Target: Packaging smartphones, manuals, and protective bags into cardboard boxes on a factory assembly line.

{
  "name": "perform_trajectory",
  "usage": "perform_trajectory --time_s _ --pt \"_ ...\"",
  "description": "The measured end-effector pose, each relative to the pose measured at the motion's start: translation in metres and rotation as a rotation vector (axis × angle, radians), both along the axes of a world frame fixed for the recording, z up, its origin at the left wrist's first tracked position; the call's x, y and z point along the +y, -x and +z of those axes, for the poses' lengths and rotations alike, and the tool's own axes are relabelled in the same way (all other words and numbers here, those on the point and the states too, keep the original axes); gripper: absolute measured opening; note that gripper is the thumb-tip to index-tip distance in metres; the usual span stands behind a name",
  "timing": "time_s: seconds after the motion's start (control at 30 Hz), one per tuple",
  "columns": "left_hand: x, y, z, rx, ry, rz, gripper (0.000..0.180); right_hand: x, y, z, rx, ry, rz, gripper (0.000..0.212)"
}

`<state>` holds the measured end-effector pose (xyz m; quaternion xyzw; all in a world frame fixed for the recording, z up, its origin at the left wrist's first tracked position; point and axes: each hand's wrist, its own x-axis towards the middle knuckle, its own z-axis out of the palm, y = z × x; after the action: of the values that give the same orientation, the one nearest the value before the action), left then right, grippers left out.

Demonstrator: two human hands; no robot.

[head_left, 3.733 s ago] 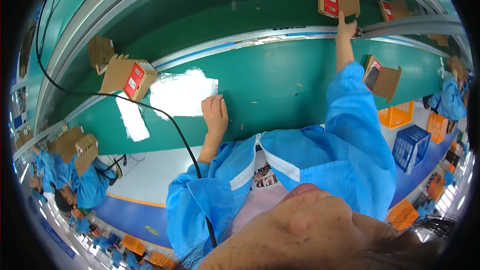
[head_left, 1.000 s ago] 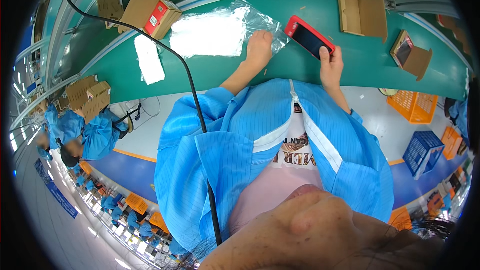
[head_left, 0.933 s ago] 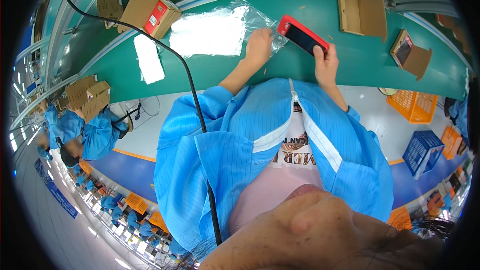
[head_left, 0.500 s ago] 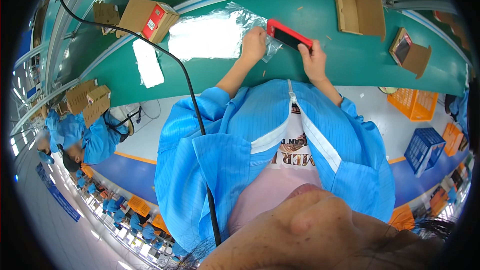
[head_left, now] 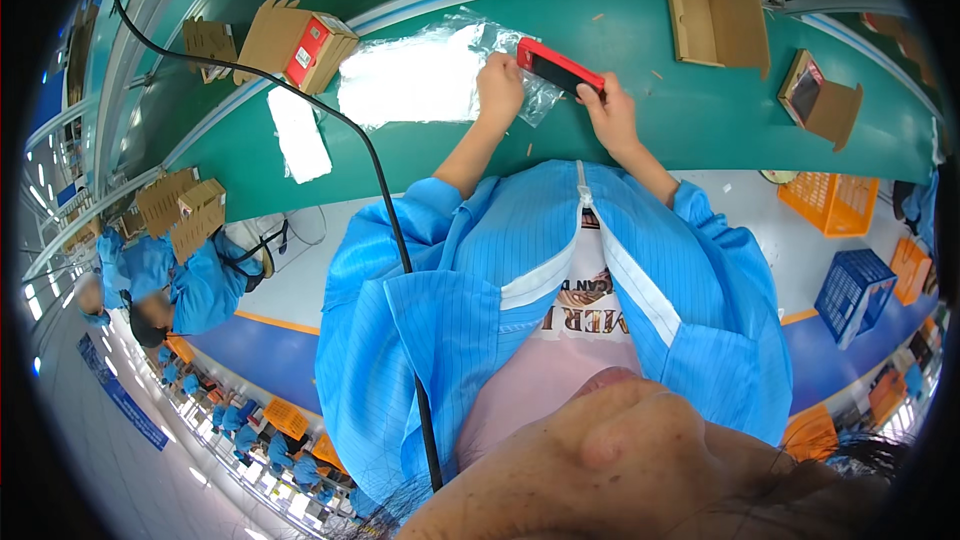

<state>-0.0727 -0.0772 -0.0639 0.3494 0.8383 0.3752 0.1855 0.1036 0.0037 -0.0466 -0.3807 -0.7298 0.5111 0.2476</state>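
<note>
My right hand point(head_left: 612, 118) grips the right end of a red handheld device point(head_left: 563, 64) with a dark front face, its thumb on the near edge. The device is tilted, its far left end higher in the picture. My left hand point(head_left: 499, 90) is closed on the edge of a clear plastic bag point(head_left: 541, 104), beside the device's left end. Part of the bag lies under the device; whether the device's tip is inside it I cannot tell. A glaring white pile of plastic bags point(head_left: 410, 80) lies left of my left hand.
On the green table point(head_left: 440, 155), a white sheet-like packet point(head_left: 298, 135) and cardboard boxes point(head_left: 318, 52) lie left. An open carton point(head_left: 700, 25) and a smaller open box point(head_left: 815, 100) are right. A black cable point(head_left: 372, 145) hangs across the view. Orange point(head_left: 835, 202) and blue crates point(head_left: 853, 290) stand below.
My right hand has brought the red device leftward, closer to my left hand and over the plastic bag. My left hand has shifted slightly left, still closed.
</note>
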Motion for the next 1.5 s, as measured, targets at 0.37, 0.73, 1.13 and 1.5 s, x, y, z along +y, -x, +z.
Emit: perform_trajectory --time_s 0.37,0.73,1.13,1.5 --pt "-0.002 -0.007 0.059 0.485 -0.169 -0.308 0.005 0.005 0.016 0.060 -0.211 -0.294 0.078 0.028" --pt "0.014 -0.012 0.089 0.163 -0.222 -0.091 0.009 -0.005 0.010 0.089 0.556 1.161 -0.244 0.029" --pt "0.023 0.018 0.008 -0.188 -0.137 0.214 0.016 -0.003 0.029 0.057 0.242 0.154 -0.110 0.030" --pt "0.024 0.024 0.038 0.323 -0.234 0.148 0.011 0.024 0.076 0.040 -0.338 -0.721 0.289 0.022"
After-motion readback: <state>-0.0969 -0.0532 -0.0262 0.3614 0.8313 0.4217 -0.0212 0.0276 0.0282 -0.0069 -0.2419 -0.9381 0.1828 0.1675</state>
